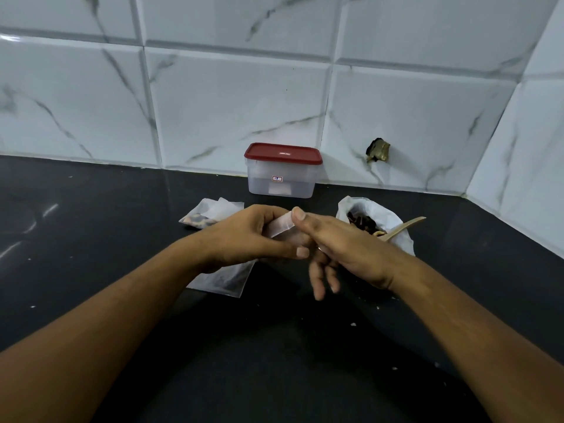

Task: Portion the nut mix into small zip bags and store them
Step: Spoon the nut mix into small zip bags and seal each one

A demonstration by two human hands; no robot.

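Head view: black desk. Left hand and right hand mid-desk, both pinching top strip of zip bag, nuts inside. Red-lidded container at back edge. Open nut mix bag right, wooden spoon inside. Filled bag back-left.

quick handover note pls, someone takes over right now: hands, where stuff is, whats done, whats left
Left hand grips the top of a small clear zip bag holding nuts; right hand pinches its seal strip.
Second filled small bag lies behind on the black counter.
Wooden spoon sits in the open white nut-mix bag.
Red-lidded clear plastic box stands closed by the wall.
Left: finish sealing, portion more, store the bags.
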